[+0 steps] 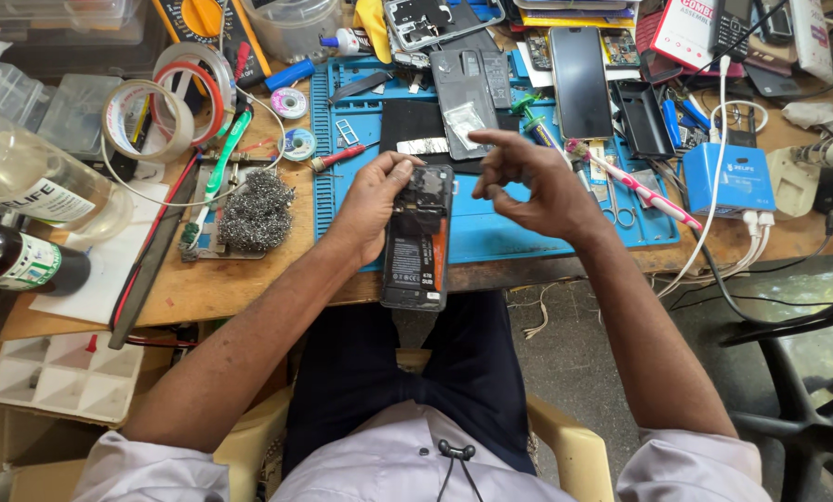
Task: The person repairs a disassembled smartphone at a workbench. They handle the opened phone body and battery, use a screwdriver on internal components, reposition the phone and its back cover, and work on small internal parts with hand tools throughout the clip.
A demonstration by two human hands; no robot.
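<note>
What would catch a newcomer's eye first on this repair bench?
First, the opened black smartphone with its back cover off at the centre, held in the left hand over the bright blue silicone work mat, while the right hand hovers beside it with fingers spread. At the left lie a grey steel-wool tangle and stacked rolls of adhesive tape.

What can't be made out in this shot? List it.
- Head view: the left side of the opened phone is covered by the left hand.
- Head view: whether the right hand pinches anything; its fingertips are too small to tell.
- Head view: the small parts inside the phone are too fine to identify.
- Head view: the clear bottle and the dark bottle are cut off by the left edge.
</note>
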